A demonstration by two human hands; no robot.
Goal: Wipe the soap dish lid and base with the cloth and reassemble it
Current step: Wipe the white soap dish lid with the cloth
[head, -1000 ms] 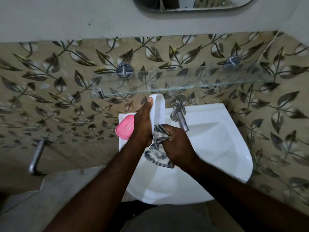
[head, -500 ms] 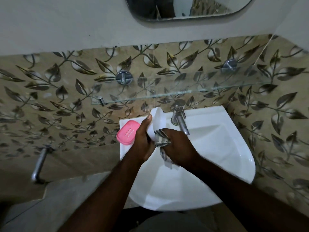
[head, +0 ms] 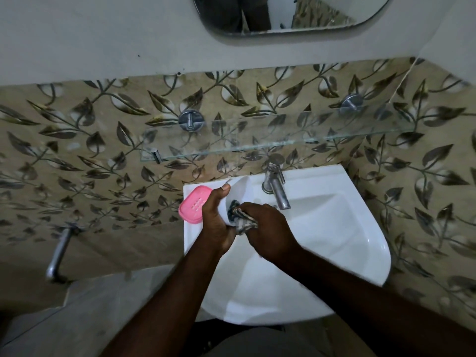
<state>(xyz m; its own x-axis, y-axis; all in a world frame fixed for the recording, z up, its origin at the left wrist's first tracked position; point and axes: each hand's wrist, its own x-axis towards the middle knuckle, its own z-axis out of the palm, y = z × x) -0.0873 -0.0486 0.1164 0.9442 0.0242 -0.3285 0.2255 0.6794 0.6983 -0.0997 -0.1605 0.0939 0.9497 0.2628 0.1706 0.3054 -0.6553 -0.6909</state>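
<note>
My left hand (head: 215,219) grips a white soap dish part (head: 237,192) over the sink's left side, held on edge with its hollow facing right. Whether it is the lid or the base I cannot tell. My right hand (head: 268,228) presses a bunched striped cloth (head: 240,219) into that hollow. A pink perforated soap dish part (head: 193,204) lies flat on the sink's back left corner, just left of my left hand.
The white sink (head: 334,228) has a steel tap (head: 274,185) at its back, close to my right hand. A glass shelf (head: 283,140) juts out above the tap. A mirror (head: 283,14) hangs higher up. A metal pipe (head: 60,253) sticks out at lower left.
The white part has dropped lower in my left hand's grip and tilted. My right hand has pushed the cloth further into it, so less cloth hangs out. The view has tilted upward.
</note>
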